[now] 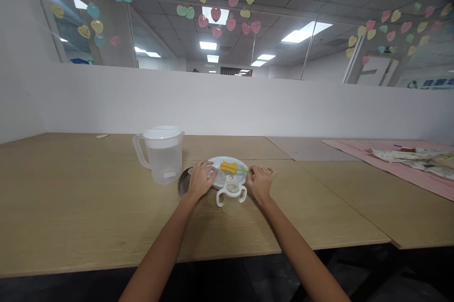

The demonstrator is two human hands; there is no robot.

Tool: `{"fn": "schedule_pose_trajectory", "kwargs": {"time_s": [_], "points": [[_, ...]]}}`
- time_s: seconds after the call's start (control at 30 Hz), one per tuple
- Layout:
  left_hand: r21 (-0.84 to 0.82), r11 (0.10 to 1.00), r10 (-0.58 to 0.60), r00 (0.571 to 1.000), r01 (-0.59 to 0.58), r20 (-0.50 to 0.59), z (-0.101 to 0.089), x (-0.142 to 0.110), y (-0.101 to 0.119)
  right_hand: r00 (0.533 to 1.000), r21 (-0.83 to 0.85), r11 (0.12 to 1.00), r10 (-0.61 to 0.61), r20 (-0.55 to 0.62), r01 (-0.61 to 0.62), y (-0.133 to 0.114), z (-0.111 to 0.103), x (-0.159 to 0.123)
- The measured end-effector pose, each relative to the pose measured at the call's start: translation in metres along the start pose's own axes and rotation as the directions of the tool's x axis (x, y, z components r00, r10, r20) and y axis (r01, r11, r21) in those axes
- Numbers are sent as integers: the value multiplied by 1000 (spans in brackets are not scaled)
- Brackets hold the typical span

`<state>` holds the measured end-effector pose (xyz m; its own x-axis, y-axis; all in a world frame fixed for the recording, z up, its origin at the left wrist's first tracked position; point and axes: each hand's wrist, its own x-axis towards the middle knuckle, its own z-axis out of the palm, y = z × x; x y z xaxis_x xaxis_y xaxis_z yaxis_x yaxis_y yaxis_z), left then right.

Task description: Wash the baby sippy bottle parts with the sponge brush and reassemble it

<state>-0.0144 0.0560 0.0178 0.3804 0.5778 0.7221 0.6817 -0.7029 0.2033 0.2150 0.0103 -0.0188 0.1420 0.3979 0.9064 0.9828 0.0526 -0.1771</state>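
A yellow sponge bottle brush [228, 167] lies over a white plate [227, 159], its thin green handle pointing right. My right hand [261, 182] is closed around the end of that handle at the plate's right rim. At the left rim is my left hand [202, 179], thumb and fingers apart, close to small clear pieces on the plate that I cannot make out. In front of the plate stands a clear baby bottle [231, 198] with two white side handles and no cap on it. A dark round dish [183, 182] is partly hidden behind my left hand.
A translucent lidded pitcher [164, 157] stands left of the plate. Far right, a pink cloth [383, 167] bears patterned fabric [407, 157]. A small flat pale piece [102, 136] lies at the back left. Behind the table rises a white wall [213, 103] with glass above.
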Motion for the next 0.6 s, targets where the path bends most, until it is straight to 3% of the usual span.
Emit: {"fn": "schedule_pose_trajectory", "kwargs": {"time_s": [0.17,0.47,0.6], "points": [[-39,997,74,988,-69,135,14,-7,6,1000,51,999,-9,-18,10,0,-1,0],[-18,990,-133,962,141,239,10,-4,14,999,88,996,-30,-15,32,0,0,-1],[-36,986,-152,971,161,183,5,-3,19,1000,98,995,-20,-12,21,0,0,-1]]}}
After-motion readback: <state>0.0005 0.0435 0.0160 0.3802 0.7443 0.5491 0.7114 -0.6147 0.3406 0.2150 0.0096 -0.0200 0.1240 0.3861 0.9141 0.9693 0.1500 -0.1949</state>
